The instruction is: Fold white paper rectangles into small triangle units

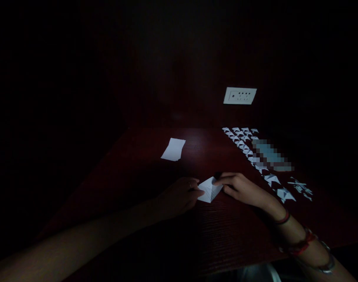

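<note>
A partly folded piece of white paper (210, 190) is held between my two hands just above or on the dark red table. My left hand (187, 192), with a ring on one finger, pinches its left corner. On the other side my right hand (237, 187) grips the upper right edge with thumb and fingers. Bracelets circle my right wrist and forearm. Creases run across the paper, which has a roughly diamond outline. Beyond my left hand lies a stack of white paper sheets (173, 149).
Rows of folded white paper pieces (240, 145) run along the table's right side. Beside them are a blurred-out bluish object (270, 155) and a small heap of paper scraps (301, 187). A white power socket (240, 96) is on the dark back wall.
</note>
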`<control>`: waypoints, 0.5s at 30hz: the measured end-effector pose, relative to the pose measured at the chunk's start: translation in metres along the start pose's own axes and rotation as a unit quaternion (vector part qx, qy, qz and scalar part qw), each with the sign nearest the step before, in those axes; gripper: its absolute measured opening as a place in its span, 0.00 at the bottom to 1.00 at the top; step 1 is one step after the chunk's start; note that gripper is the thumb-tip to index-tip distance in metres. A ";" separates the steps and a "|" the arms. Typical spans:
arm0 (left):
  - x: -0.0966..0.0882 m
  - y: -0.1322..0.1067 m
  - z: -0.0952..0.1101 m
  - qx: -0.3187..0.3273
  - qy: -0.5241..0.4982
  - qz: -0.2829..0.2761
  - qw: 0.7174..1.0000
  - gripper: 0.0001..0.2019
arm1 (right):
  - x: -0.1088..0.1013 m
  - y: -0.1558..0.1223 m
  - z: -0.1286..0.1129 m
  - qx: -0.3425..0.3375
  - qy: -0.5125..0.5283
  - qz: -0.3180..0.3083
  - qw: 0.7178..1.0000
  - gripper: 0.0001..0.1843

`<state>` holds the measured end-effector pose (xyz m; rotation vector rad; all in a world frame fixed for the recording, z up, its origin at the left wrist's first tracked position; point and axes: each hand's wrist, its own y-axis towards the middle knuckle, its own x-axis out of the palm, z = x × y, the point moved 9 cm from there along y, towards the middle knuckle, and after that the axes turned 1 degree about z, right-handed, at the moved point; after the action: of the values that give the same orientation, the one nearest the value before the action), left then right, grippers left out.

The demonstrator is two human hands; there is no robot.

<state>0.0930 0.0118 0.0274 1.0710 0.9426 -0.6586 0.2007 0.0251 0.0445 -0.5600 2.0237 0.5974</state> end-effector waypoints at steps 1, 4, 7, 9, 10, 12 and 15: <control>0.001 0.000 0.001 0.005 -0.004 -0.004 1.000 0.12 | -0.001 0.000 -0.001 -0.001 0.016 -0.004 1.000 0.16; 0.001 0.000 0.002 0.008 -0.010 -0.001 1.000 0.12 | -0.001 0.001 -0.004 0.005 0.053 -0.012 0.998 0.15; 0.000 -0.001 0.002 0.008 -0.002 0.000 1.000 0.13 | 0.000 0.003 0.001 0.027 0.069 0.004 0.997 0.17; 0.001 -0.002 0.001 0.006 0.000 -0.007 1.000 0.14 | 0.000 0.004 0.009 0.055 0.065 0.038 0.996 0.17; 0.002 -0.002 0.000 0.003 0.000 -0.011 1.000 0.14 | 0.000 0.004 0.015 0.074 0.064 0.053 0.994 0.17; 0.003 -0.004 -0.001 -0.003 0.001 -0.017 1.000 0.14 | 0.001 0.003 0.025 0.111 0.072 0.074 0.988 0.18; 0.005 -0.004 -0.002 -0.012 0.001 -0.025 1.000 0.14 | 0.008 0.002 0.038 0.168 0.138 0.077 0.973 0.18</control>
<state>0.0908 0.0124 0.0209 1.0310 0.9795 -0.6858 0.2203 0.0482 0.0208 -0.2954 2.3834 0.2634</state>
